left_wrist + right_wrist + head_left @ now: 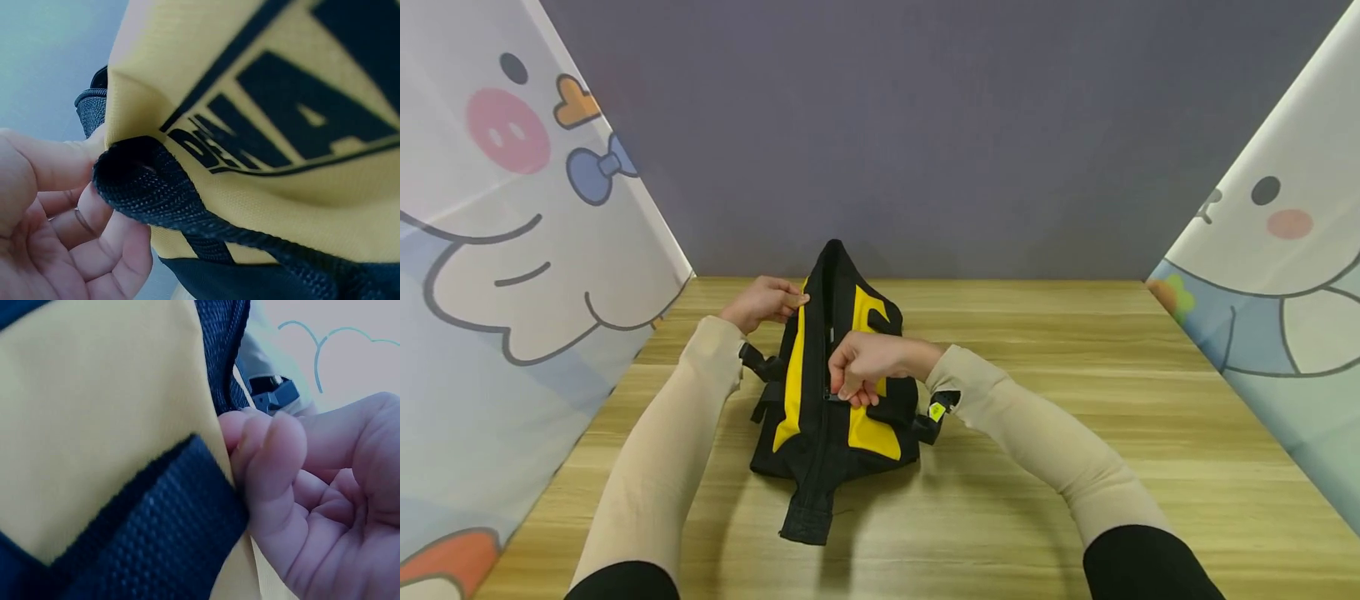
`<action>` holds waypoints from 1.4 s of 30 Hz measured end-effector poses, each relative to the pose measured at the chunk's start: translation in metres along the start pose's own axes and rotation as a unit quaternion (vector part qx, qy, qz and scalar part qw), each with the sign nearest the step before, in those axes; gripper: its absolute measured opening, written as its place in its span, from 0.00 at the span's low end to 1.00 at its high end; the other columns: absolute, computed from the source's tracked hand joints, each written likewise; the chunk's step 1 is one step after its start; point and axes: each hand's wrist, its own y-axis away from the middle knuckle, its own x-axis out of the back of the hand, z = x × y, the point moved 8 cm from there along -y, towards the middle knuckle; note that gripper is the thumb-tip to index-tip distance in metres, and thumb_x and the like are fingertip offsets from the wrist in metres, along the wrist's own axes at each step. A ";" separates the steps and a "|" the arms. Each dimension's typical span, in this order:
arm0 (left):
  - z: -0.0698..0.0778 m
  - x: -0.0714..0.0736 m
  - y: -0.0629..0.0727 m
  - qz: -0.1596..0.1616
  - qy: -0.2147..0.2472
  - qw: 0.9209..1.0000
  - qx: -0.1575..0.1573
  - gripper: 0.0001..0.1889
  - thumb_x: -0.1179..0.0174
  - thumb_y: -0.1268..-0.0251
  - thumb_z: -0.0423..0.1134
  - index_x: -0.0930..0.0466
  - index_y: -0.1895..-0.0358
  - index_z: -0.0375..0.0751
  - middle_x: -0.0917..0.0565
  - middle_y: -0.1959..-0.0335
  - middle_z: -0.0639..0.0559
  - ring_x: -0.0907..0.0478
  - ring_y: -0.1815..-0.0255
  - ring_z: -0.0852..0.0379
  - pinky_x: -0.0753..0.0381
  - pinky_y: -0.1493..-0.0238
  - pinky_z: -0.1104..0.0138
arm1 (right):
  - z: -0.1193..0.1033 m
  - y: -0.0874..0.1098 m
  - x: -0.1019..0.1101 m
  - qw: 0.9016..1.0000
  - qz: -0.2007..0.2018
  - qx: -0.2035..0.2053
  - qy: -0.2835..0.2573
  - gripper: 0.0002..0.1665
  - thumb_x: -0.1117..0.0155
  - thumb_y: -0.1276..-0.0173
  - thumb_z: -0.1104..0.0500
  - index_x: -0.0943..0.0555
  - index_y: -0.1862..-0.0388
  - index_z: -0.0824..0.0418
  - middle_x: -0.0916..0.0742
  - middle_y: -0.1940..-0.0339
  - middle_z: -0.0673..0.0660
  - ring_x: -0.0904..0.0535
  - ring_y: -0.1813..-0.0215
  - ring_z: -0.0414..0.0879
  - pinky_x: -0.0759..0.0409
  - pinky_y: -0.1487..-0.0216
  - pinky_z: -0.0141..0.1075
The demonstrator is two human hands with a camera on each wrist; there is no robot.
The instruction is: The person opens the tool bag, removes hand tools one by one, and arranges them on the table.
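A black and yellow bag (874,437) stands on the wooden table, its top zipper (822,442) running lengthwise. The far part of the zipper gapes open, while the near part is closed down to a black end tab (807,523). My left hand (763,302) pinches the bag's upper left edge near the far end, beside a looped black webbing handle (181,203). At the middle of the zipper, my right hand (880,360) pinches the zipper pull, which its fingers mostly hide. Another webbing strap (169,531) lies next to the right fingers.
The wooden tabletop (1037,317) extends around the bag. A grey panel (917,142) rises behind it, and cartoon-printed sheets (497,250) flank both sides. Wrist-worn cameras with black straps (934,417) sit close to the bag's sides.
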 end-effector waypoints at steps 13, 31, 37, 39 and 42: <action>-0.001 -0.001 0.002 -0.011 0.003 1.000 0.009 0.16 0.43 0.25 0.39 0.23 0.49 0.26 0.19 0.71 0.54 0.22 0.70 0.59 0.17 0.49 0.58 | -0.008 0.016 -0.023 0.995 -0.068 0.044 -0.051 0.07 0.43 0.34 0.79 0.20 0.69 0.75 0.16 0.82 0.57 0.22 0.83 0.42 0.21 0.83 0.30; 0.002 0.004 0.005 -0.004 0.008 1.000 0.002 0.11 0.43 0.25 0.37 0.23 0.57 0.29 0.29 0.78 0.54 0.32 0.77 0.59 0.22 0.65 0.67 | -0.030 0.042 -0.063 0.991 -0.094 0.095 -0.013 0.06 0.40 0.35 0.79 0.19 0.71 0.75 0.17 0.85 0.54 0.23 0.86 0.42 0.23 0.85 0.29; 0.002 0.003 0.008 -0.010 0.018 1.000 0.000 0.10 0.43 0.25 0.37 0.24 0.60 0.30 0.33 0.80 0.54 0.35 0.78 0.59 0.25 0.67 0.67 | -0.032 0.047 -0.077 0.990 -0.101 0.096 -0.003 0.08 0.40 0.35 0.79 0.19 0.73 0.73 0.17 0.85 0.55 0.24 0.86 0.45 0.23 0.86 0.29; 0.002 0.003 0.008 -0.006 0.018 1.000 0.002 0.10 0.43 0.25 0.37 0.25 0.60 0.30 0.33 0.80 0.53 0.35 0.78 0.59 0.26 0.68 0.68 | -0.032 0.050 -0.083 0.990 -0.108 0.096 0.001 0.07 0.40 0.35 0.79 0.19 0.72 0.73 0.18 0.85 0.56 0.25 0.86 0.45 0.24 0.86 0.30; 0.001 0.003 0.008 -0.004 0.014 1.000 0.002 0.11 0.43 0.25 0.37 0.24 0.59 0.29 0.32 0.79 0.53 0.34 0.78 0.59 0.25 0.69 0.69 | -0.033 0.054 -0.098 0.986 -0.135 0.095 0.015 0.07 0.39 0.35 0.79 0.19 0.72 0.73 0.18 0.85 0.55 0.25 0.86 0.44 0.23 0.87 0.33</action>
